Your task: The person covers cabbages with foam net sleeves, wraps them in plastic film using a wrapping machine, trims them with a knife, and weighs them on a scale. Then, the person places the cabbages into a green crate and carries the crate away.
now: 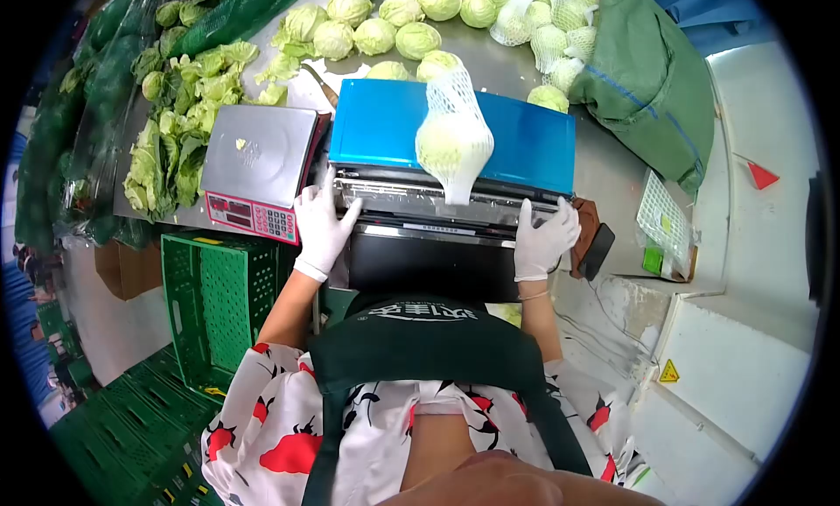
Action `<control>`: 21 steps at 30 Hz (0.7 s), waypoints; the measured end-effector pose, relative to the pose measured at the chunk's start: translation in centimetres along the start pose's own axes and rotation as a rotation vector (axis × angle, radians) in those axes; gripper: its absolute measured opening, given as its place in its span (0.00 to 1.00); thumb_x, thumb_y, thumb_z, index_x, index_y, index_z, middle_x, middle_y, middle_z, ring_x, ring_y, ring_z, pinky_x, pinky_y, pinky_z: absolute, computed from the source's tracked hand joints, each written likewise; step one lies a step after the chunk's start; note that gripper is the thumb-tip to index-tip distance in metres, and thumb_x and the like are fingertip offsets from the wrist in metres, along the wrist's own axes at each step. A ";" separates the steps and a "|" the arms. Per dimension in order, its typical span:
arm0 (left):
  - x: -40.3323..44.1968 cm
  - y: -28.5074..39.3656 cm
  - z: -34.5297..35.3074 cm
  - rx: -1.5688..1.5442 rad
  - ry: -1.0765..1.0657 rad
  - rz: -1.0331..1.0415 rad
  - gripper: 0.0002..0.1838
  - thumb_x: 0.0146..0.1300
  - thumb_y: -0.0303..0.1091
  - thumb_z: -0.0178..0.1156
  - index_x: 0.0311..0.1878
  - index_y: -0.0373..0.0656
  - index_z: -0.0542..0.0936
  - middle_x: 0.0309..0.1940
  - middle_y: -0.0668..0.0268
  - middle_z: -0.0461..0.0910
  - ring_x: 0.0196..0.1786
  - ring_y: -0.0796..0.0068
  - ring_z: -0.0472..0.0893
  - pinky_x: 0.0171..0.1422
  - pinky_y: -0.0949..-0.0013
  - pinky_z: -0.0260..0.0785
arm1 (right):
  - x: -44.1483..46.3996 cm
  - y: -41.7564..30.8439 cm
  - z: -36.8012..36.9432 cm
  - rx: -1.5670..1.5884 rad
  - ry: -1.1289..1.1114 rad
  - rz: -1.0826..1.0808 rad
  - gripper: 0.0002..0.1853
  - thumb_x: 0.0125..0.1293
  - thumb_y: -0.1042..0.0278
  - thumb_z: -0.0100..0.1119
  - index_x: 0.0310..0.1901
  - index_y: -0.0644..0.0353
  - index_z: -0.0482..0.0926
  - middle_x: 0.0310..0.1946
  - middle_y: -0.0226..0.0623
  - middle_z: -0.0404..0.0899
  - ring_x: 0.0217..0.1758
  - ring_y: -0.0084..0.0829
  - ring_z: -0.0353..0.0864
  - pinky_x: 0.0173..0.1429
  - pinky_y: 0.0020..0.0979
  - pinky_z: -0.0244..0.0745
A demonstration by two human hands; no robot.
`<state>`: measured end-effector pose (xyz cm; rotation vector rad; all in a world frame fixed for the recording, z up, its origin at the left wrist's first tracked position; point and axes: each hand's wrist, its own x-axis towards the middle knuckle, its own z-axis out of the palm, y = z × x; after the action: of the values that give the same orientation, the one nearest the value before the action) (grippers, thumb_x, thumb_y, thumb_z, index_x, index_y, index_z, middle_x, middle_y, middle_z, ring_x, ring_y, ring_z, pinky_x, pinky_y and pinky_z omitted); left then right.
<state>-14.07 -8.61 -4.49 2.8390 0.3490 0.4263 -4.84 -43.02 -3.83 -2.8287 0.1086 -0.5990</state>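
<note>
At opposite ends of shiny front strip (394,200) with left hand (322,226) and right hand (544,241), thumbs spread from fingers, pinching nothing visible | netted cabbage (448,147) atop blue cover (372,125), beyond strip | best to work both ends evenly, avoid jolting cabbage

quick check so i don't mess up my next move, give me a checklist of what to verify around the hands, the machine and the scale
1. Gloves on: ok, left hand and right hand both wear white ones.
2. Hands in place: ok, one near each end of the front of the blue-topped machine.
3. Machine front clear between the hands: not ok, the tail of the netted cabbage reaches over it.
4. Scale pan clean: not ok, a leaf scrap lies on it.
5. Scale reading: cannot tell, display too small.
</note>
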 end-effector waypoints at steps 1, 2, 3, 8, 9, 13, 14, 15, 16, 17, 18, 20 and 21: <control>-0.2 0.6 0.5 0.011 0.008 0.031 0.40 0.57 0.46 0.70 0.70 0.38 0.68 0.38 0.62 0.80 0.47 0.63 0.75 0.57 0.57 0.62 | -1.1 0.7 0.6 -0.171 -0.050 0.036 0.36 0.64 0.42 0.63 0.61 0.66 0.72 0.57 0.51 0.73 0.67 0.48 0.67 0.77 0.55 0.50; -0.3 1.0 1.3 -0.058 0.031 0.022 0.41 0.57 0.44 0.70 0.71 0.38 0.68 0.38 0.62 0.80 0.47 0.63 0.75 0.57 0.58 0.62 | -2.2 1.0 1.3 -0.195 -0.177 0.069 0.38 0.63 0.37 0.60 0.61 0.66 0.72 0.58 0.51 0.73 0.68 0.47 0.66 0.78 0.56 0.45; -0.3 1.1 2.5 -0.126 0.052 0.011 0.41 0.57 0.42 0.70 0.72 0.37 0.67 0.39 0.62 0.80 0.46 0.62 0.75 0.56 0.58 0.62 | -2.3 0.0 1.0 -0.241 -0.139 0.017 0.36 0.64 0.39 0.60 0.60 0.64 0.73 0.55 0.49 0.76 0.66 0.45 0.69 0.78 0.55 0.46; 1.0 0.4 2.6 -0.911 -0.204 -0.305 0.20 0.65 0.24 0.62 0.61 0.38 0.81 0.39 0.65 0.84 0.43 0.80 0.80 0.52 0.76 0.71 | -0.4 1.0 3.0 0.378 -0.309 0.080 0.14 0.67 0.62 0.62 0.49 0.61 0.85 0.39 0.41 0.84 0.48 0.37 0.79 0.70 0.40 0.62; 1.2 0.6 0.3 -1.157 -0.327 -0.377 0.15 0.66 0.24 0.62 0.56 0.37 0.84 0.39 0.66 0.84 0.45 0.80 0.79 0.53 0.74 0.71 | 0.0 1.9 1.8 0.660 -0.421 0.090 0.11 0.67 0.67 0.62 0.46 0.63 0.86 0.41 0.39 0.85 0.47 0.33 0.80 0.66 0.35 0.68; 0.7 -0.7 -7.5 -1.113 -0.617 0.043 0.09 0.64 0.26 0.64 0.46 0.37 0.88 0.35 0.64 0.84 0.38 0.76 0.78 0.44 0.72 0.71 | 1.9 1.4 -10.2 0.875 -0.955 0.195 0.09 0.64 0.74 0.63 0.44 0.68 0.86 0.41 0.37 0.86 0.48 0.24 0.81 0.58 0.26 0.73; 1.2 -1.0 -10.0 -1.164 -0.671 0.054 0.08 0.64 0.25 0.65 0.44 0.36 0.88 0.35 0.64 0.84 0.38 0.77 0.78 0.43 0.72 0.71 | 2.0 3.6 -10.8 0.995 -1.007 0.090 0.08 0.62 0.74 0.64 0.39 0.70 0.86 0.38 0.37 0.85 0.46 0.28 0.81 0.58 0.29 0.73; 1.8 -1.1 -12.4 -1.214 -0.726 0.064 0.07 0.63 0.25 0.65 0.42 0.36 0.88 0.34 0.64 0.84 0.37 0.77 0.78 0.43 0.72 0.70 | 3.7 3.9 -13.4 0.971 -1.113 -0.025 0.06 0.57 0.77 0.66 0.35 0.70 0.85 0.36 0.39 0.84 0.46 0.33 0.81 0.62 0.33 0.73; 2.6 -1.4 -13.8 -1.365 -0.741 0.027 0.06 0.61 0.25 0.66 0.40 0.36 0.89 0.36 0.62 0.83 0.38 0.77 0.79 0.44 0.72 0.71 | 5.0 3.8 -14.4 1.326 -1.201 -0.096 0.05 0.51 0.79 0.69 0.31 0.69 0.85 0.34 0.41 0.83 0.45 0.37 0.81 0.67 0.35 0.70; 3.2 -1.3 -13.3 -1.535 -0.568 0.070 0.17 0.59 0.32 0.70 0.51 0.36 0.85 0.37 0.61 0.83 0.39 0.75 0.80 0.46 0.71 0.72 | 6.5 4.3 -13.7 1.381 -1.152 -0.199 0.10 0.50 0.78 0.69 0.37 0.69 0.84 0.38 0.44 0.83 0.48 0.39 0.81 0.66 0.36 0.71; 4.4 0.0 -13.3 -1.719 -0.517 -0.120 0.37 0.57 0.40 0.71 0.68 0.35 0.71 0.53 0.54 0.80 0.53 0.65 0.81 0.59 0.65 0.72 | 8.6 4.9 -12.5 1.434 -1.100 -0.300 0.16 0.49 0.78 0.69 0.42 0.70 0.83 0.41 0.47 0.82 0.50 0.41 0.81 0.66 0.36 0.71; 10.1 3.7 -11.3 -1.511 -0.250 0.035 0.58 0.54 0.46 0.74 0.79 0.35 0.48 0.78 0.49 0.53 0.78 0.54 0.60 0.80 0.55 0.52 | 12.2 1.2 -10.1 1.284 -0.867 -0.331 0.32 0.48 0.74 0.73 0.58 0.69 0.75 0.54 0.53 0.78 0.60 0.46 0.77 0.70 0.39 0.66; 12.2 3.9 -8.4 -1.259 -0.227 0.140 0.64 0.49 0.49 0.77 0.79 0.35 0.46 0.79 0.49 0.51 0.79 0.53 0.56 0.81 0.56 0.48 | 13.7 -3.1 -9.0 1.083 -0.689 -0.262 0.44 0.48 0.71 0.76 0.68 0.69 0.68 0.63 0.55 0.73 0.68 0.50 0.72 0.75 0.41 0.62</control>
<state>-4.65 -7.27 7.47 1.6409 -0.1500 0.2077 4.09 -43.76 10.24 -1.8216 -0.5427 0.2673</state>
